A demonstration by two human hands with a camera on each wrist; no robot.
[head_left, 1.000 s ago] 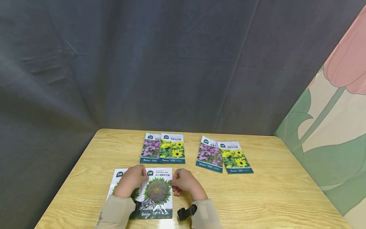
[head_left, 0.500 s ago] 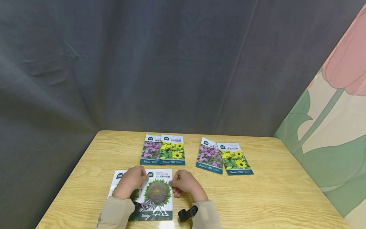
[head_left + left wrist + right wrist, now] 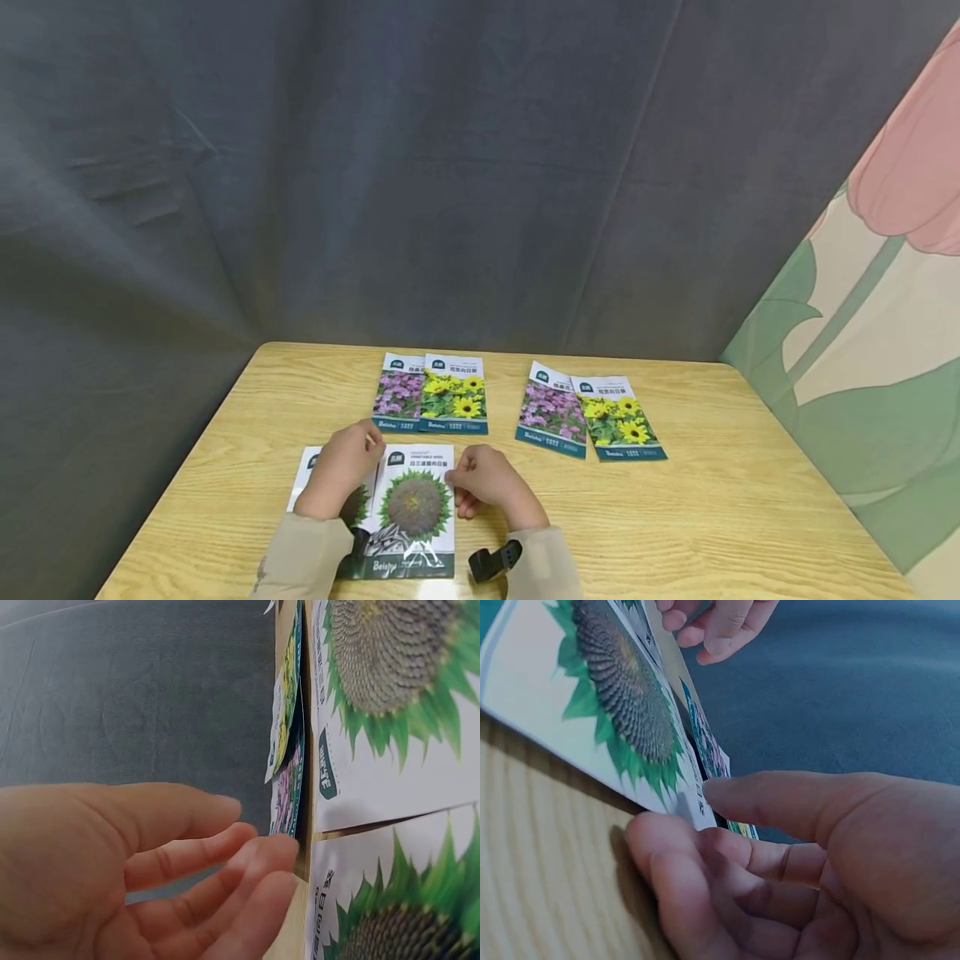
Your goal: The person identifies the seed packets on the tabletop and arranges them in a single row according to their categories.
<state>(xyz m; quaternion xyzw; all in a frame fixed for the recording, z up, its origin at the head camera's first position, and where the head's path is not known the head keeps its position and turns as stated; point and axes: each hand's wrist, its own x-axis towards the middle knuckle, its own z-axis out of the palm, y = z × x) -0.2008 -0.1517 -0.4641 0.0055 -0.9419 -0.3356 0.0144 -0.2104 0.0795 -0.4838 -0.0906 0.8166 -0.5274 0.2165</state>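
A large seed packet with a grey sunflower head lies near the table's front. My right hand pinches its right edge; in the right wrist view the thumb is over the edge and the curled index finger is beside it. A matching seed packet lies to its left, partly hidden by my left hand and sleeve. In the left wrist view the left fingers are loosely bent, hold nothing and hover by the packets' top edges. A narrow gap shows between the two packets there.
Behind lie two pairs of smaller seed packets. In each pair a purple-flower packet is beside a yellow-flower packet. A dark curtain hangs behind the wooden table.
My left hand has come off the top left of the right-hand sunflower packet and shifted slightly left and up. The right hand keeps its grip; the packets look unmoved.
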